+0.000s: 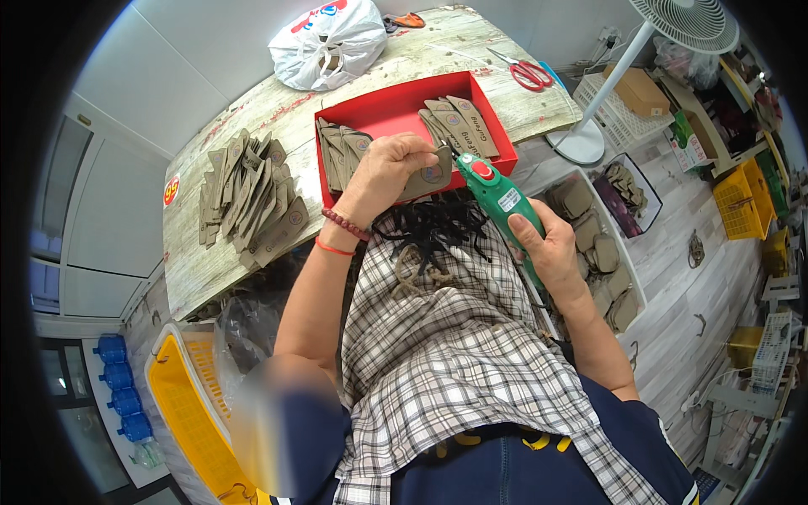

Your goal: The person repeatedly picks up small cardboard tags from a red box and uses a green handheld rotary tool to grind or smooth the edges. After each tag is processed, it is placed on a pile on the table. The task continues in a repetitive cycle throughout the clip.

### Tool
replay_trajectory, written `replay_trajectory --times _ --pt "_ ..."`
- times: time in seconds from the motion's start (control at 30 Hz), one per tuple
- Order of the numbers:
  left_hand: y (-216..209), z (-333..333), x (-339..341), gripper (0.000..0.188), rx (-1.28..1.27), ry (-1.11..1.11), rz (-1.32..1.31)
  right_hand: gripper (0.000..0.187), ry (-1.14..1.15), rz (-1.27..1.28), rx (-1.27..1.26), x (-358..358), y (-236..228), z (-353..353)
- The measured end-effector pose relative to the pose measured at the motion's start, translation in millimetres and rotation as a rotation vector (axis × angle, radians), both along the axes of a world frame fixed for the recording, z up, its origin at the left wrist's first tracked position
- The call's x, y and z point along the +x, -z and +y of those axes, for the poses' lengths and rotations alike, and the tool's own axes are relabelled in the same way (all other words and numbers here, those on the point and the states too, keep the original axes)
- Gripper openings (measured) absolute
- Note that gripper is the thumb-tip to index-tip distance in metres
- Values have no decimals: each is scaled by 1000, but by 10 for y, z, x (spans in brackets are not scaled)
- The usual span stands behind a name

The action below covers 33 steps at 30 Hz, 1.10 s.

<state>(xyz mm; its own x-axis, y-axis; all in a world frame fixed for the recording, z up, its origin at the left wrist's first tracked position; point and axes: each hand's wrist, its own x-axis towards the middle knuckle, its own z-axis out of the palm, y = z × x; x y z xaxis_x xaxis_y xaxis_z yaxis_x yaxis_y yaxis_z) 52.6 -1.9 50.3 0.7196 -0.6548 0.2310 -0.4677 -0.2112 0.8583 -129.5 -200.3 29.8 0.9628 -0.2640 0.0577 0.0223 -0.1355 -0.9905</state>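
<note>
A khaki fabric piece (433, 177) with rounded corners and a small round emblem is pinched in my left hand (383, 168), over the near edge of a red box (396, 91). My right hand (551, 252) wraps around a green handheld power tool (498, 192) with a red button. The tool's slim tip points at the edge of the fabric piece; whether they touch I cannot tell. Inside the box, khaki pieces lie at the left (338, 156) and at the right (471, 126). A loose heap of similar pieces (248, 189) rests on the table left of the box.
On the worn wooden table (202, 282) sit a white plastic bag (328, 50) and red-handled scissors (530, 76). Black cords (438, 227) lie across my lap. A white bin (619, 269) of khaki pieces and a fan (581, 145) stand right; a yellow basket (189, 412) stands left.
</note>
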Motion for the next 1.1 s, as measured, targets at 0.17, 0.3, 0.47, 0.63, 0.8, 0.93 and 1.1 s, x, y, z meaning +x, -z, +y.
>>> replay_trajectory --times 0.17,0.3,0.47,0.63,0.8,0.93,1.1 --pt "-118 166 44 15 115 56 -35 41 -34 -12 17 72 34 72" --pt "-494 751 211 11 162 -83 128 38 15 -9 29 41 43 96" --pt "-517 2089 919 14 268 -445 197 40 48 28 18 -40 116 -11" --pt "62 1711 981 48 823 -686 -676 41 47 64 7 -34 128 4" --pt "646 616 927 58 978 -462 -787 41 42 74 -20 -26 137 31" --pt "756 428 890 53 1128 -490 -844 41 45 61 -2 -35 157 14" --pt "513 261 710 31 774 -495 -528 41 56 55 38 -21 226 -7"
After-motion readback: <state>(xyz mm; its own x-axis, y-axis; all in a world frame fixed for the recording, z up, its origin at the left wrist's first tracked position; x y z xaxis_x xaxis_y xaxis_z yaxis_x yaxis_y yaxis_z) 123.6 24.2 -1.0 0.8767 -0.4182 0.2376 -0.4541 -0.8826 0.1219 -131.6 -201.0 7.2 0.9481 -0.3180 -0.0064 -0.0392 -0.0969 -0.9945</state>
